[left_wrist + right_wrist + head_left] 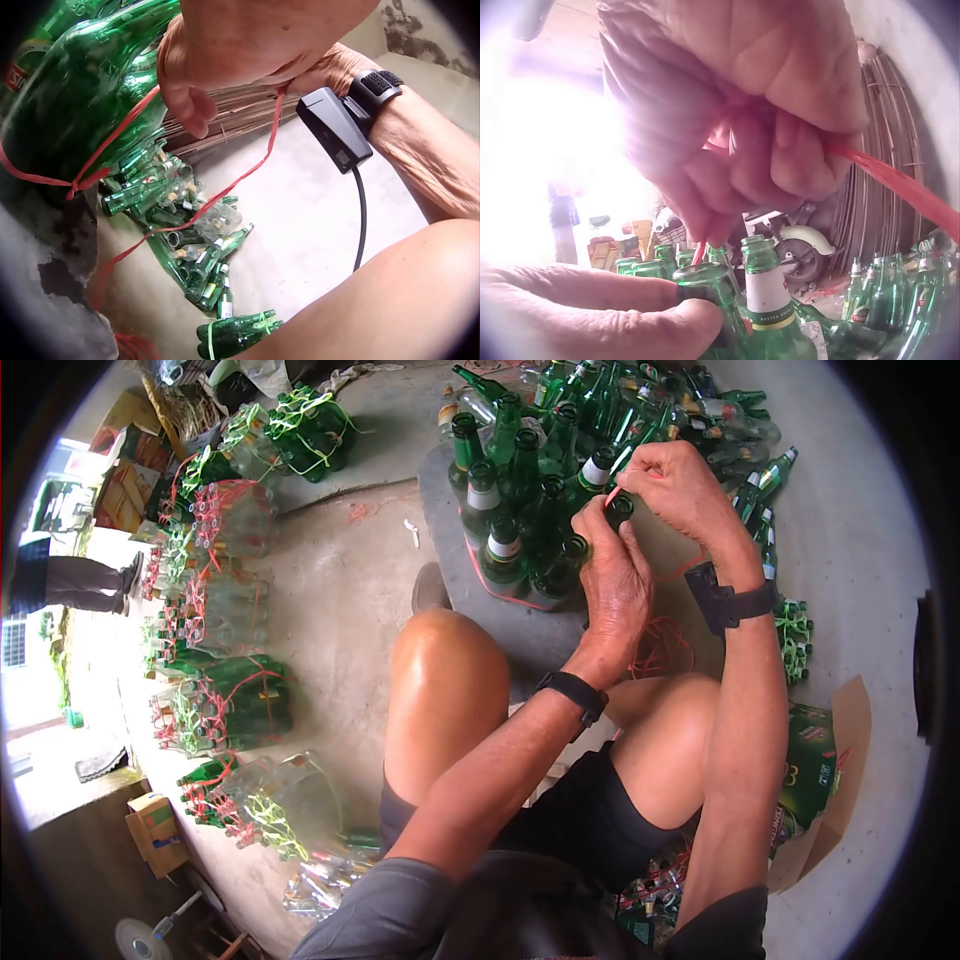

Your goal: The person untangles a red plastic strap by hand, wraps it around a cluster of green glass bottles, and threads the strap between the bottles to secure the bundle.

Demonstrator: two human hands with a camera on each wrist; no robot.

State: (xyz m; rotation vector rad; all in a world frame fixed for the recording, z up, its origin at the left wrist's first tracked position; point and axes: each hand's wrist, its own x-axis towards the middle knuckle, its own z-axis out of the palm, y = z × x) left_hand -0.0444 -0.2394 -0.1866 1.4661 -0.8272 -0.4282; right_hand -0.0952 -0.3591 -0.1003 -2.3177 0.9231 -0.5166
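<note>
Tying up looks like the step in hand. The right hand [683, 488] pinches red string [904, 184] above the green bottles [520, 482], and the left hand [614, 578] holds 1 bottle [705, 276] by its neck, between finger and thumb. The next move seems to call for a firm pull on the string. The bottles stand upright in a tight bunch by the right edge of the grey table [443, 525]. They look shiny, some have white labels [766, 301], and string goes around them low down.

Head view, upper centre: green glass bottles [523, 470] gleaming | right: cardboard flap [849, 765] looking matt | right-wrist view, right: plastic-looking red twine [900, 183] shining
</note>
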